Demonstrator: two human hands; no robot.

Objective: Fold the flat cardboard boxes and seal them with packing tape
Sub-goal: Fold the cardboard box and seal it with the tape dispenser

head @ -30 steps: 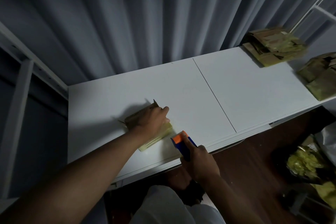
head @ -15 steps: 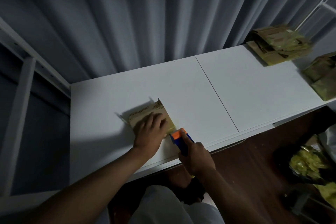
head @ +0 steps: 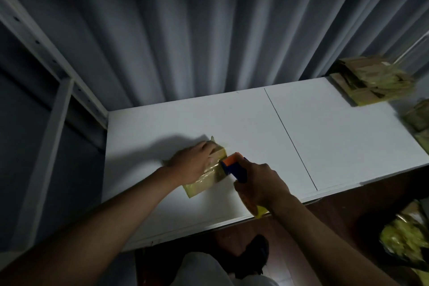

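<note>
A small brown cardboard box [head: 201,184] with shiny yellowish tape on it lies on the white table [head: 255,123] near the front edge. My left hand [head: 191,162] lies on top of the box and presses it down, fingers pointing right. My right hand [head: 260,184] grips the blue handle of a tape dispenser [head: 233,165] whose orange toothed head touches the box's right end. A bit of yellow tape roll shows below my right hand.
A stack of taped cardboard boxes [head: 373,81] sits at the table's far right corner, more boxes [head: 419,118] at the right edge. A bag of yellowish material [head: 404,239] lies on the floor right. Grey curtains hang behind; a white shelf frame [head: 58,90] stands left.
My left hand has slid along the box top toward its far right end. The dispenser head has moved up against the box's right end, and tape now lies along the box.
</note>
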